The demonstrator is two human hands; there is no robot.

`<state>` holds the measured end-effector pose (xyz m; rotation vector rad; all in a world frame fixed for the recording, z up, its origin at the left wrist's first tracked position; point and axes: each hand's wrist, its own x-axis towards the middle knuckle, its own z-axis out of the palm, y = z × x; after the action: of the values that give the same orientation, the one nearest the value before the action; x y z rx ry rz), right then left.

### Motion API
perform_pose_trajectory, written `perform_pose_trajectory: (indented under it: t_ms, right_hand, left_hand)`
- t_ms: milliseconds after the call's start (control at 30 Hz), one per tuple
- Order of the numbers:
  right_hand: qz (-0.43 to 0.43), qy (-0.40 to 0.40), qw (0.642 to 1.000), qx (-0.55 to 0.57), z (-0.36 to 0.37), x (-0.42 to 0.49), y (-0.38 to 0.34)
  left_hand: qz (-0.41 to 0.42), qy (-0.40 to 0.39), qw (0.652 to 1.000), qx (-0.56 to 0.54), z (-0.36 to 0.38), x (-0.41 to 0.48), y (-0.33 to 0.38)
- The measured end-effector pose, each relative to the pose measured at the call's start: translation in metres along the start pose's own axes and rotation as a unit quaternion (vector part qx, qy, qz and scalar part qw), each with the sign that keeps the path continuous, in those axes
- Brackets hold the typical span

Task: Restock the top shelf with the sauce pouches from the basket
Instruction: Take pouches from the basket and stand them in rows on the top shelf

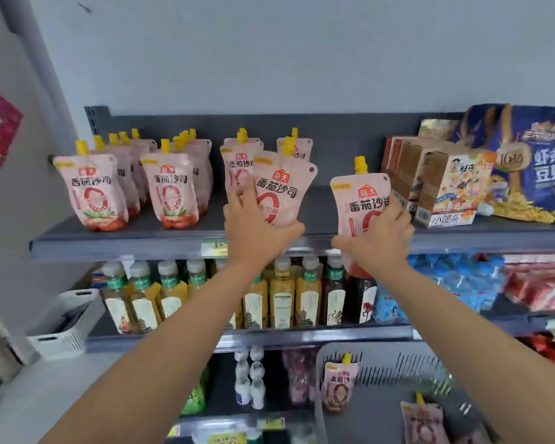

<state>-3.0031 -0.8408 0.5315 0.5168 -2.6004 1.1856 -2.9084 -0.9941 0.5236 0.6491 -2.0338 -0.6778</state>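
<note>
Both raised, left hand (257, 227), right hand (380, 240) grip pouches (281, 190).

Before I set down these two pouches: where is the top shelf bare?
Bare top shelf lies between the centre pouch rows and the snack boxes, behind the pouch in the right hand. The left pouch rows crowd the rest.

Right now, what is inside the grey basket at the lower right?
In the grey basket two sauce pouches show plainly: an upright pouch against the back wall and a front pouch lying nearer the camera. The right forearm and the picture's edge hide the rest.
</note>
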Motion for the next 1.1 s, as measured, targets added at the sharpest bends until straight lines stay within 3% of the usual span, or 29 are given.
perform_pose_trajectory:
  t_ms: [300,700,1100]
  right_hand:
    - [-0.076,-0.04,0.99,0.108,0.029,0.083,-0.037]
    - [-0.085,-0.071,0.988,0.108,0.1,0.116,-0.058]
    - [-0.059,-0.062,0.992,0.097,0.155,0.109,-0.079]
  left_hand:
    - [-0.091,0.094,0.991,0.033,0.03,0.095,-0.024]
    - [-0.189,0.079,0.977,0.065,0.073,0.16,-0.091]
    - [-0.153,0.035,0.985,-0.071,0.076,0.179,-0.117]
